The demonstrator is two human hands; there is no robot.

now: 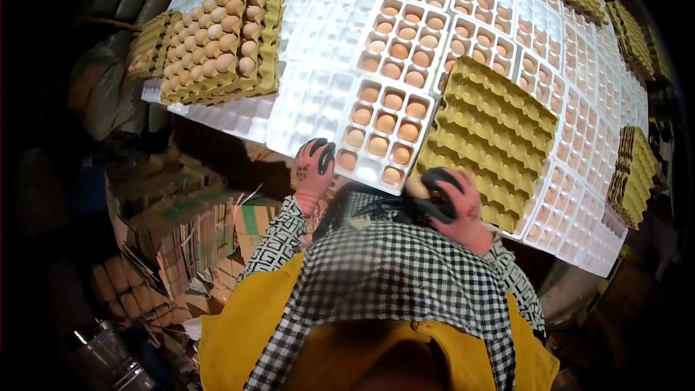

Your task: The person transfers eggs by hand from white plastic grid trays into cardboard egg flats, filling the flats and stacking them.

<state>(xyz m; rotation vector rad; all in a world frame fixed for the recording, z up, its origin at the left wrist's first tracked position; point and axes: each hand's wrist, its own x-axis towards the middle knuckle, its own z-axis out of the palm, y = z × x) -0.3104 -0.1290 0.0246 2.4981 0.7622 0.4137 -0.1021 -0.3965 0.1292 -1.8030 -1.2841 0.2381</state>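
My right hand [456,206], in a pink and black glove, is closed on a brown egg [418,187] beside the near corner of a white foam tray [402,130]. The tray holds brown eggs in nearly every cell; one cell [368,169] in its near row is bare. My left hand [315,172], gloved alike, rests at the tray's near left edge with its fingers slightly bent and no object visible in it. Just beyond my right hand lies a yellow-green egg carton sheet [492,141] with no eggs in its hollows, on top of other foam trays.
Stacked cartons full of eggs [217,43] stand at the left of the table. Foam trays without eggs [308,101] lie beside them. More carton stacks [630,177] line the right edge. Flattened cardboard boxes [181,224] are on the floor at the left.
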